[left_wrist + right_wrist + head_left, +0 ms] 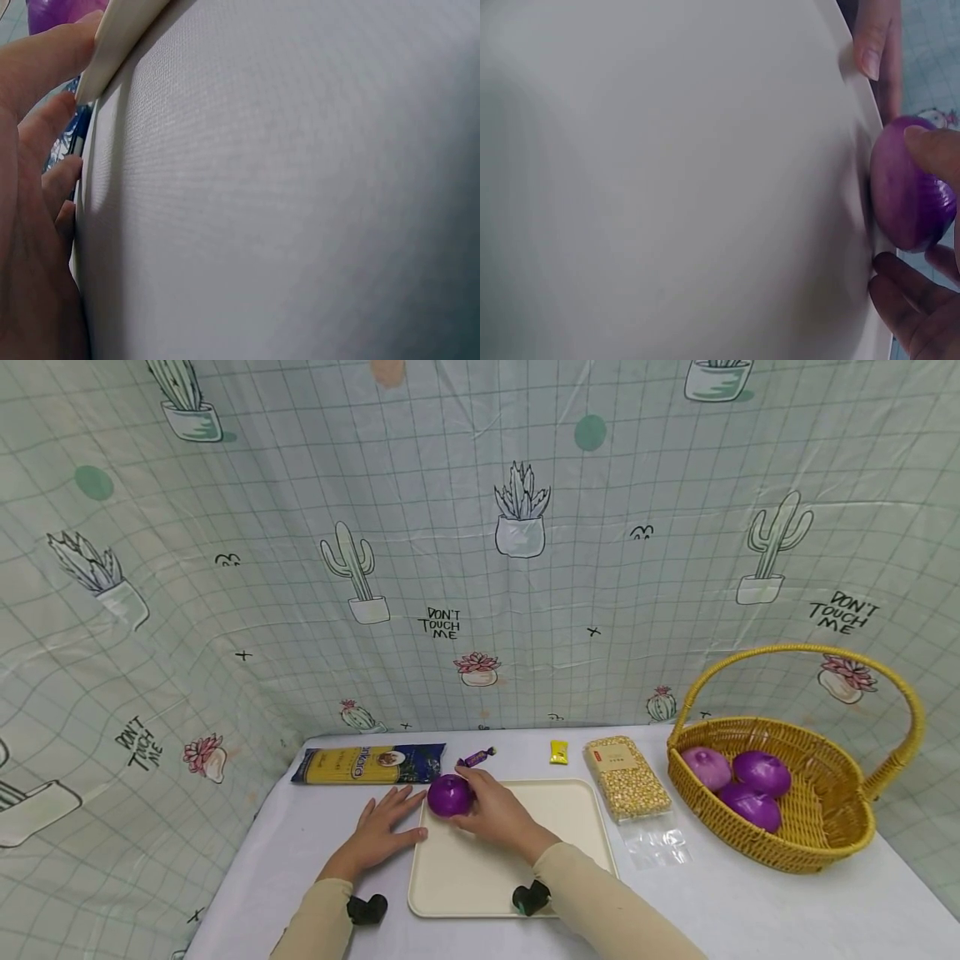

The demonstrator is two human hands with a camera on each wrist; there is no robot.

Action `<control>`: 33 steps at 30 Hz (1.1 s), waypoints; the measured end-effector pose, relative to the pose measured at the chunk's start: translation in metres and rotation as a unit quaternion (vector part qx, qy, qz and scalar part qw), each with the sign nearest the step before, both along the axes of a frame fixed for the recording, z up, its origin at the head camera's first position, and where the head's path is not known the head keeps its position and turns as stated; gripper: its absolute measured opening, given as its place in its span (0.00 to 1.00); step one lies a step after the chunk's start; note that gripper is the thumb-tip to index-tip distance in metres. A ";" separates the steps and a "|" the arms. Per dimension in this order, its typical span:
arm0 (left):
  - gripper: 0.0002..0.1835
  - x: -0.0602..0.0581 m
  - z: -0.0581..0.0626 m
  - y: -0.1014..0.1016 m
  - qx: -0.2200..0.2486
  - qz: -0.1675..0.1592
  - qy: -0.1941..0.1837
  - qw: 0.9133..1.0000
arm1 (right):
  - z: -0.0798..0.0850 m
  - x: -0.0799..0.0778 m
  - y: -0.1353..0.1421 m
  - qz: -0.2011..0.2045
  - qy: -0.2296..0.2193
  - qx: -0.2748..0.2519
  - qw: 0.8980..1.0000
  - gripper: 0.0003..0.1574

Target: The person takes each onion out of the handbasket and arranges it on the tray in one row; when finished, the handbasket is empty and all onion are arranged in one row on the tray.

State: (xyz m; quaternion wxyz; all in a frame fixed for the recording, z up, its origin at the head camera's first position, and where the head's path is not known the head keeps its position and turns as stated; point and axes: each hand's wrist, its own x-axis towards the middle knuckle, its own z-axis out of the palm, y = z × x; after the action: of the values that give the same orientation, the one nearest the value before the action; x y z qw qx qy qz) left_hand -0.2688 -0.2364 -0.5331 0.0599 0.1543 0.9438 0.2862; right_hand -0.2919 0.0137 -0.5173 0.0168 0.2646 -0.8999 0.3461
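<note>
In the lower middle of the head view, the right hand [501,810] gripped a purple onion [449,796] between thumb and fingers at the upper left corner of a cream tray [480,877]. The left hand [378,835], fingers spread and grasping nothing, had its thumb at the tray's left rim. A yellow-and-blue packet [367,764] lay just above; a wicker basket [806,857] holding three more onions [762,772] stood at the right of the frame
</note>
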 end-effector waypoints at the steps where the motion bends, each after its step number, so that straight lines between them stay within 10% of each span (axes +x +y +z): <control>1: 0.39 0.000 0.000 0.000 -0.001 0.000 0.001 1.000 | 0.000 0.000 0.000 0.000 0.002 0.000 1.000 0.52; 33: 0.38 0.002 0.003 0.002 0.004 0.003 0.004 1.000 | -0.001 0.006 0.021 0.006 -0.016 -0.001 1.000 0.50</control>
State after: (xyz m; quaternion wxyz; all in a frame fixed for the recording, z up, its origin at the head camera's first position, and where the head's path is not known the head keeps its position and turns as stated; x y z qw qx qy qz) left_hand -0.2671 -0.2343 -0.5304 0.0551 0.1529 0.9433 0.2895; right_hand -0.2860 0.0345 -0.5180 0.0003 0.2641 -0.8983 0.3512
